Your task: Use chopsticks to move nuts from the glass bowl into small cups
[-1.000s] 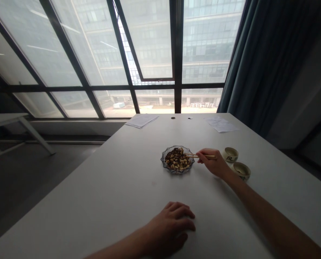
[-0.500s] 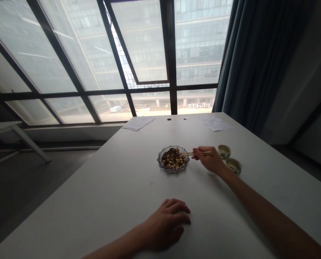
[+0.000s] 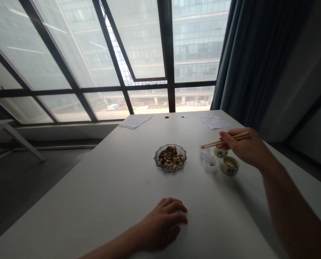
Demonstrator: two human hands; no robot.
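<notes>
- Two chopsticks [image 3: 213, 144]: clasped by right hand's [image 3: 245, 148] fingers, tips at farther clear container [image 3: 204, 154].
- Left hand [image 3: 163, 223]: fingers loosely curled, empty, on tabletop [image 3: 101, 190].

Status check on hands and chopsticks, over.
Right hand gripping chopsticks, tips at far plastic cup. Left hand palm down, nothing seen in it. Right hand partly hides far ceramic cup.

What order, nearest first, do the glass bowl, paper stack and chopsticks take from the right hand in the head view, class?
1. Chopsticks: held in the right hand.
2. Glass bowl: to that hand's left.
3. Paper stack: farthest, beyond the bowl and to its left.
</notes>
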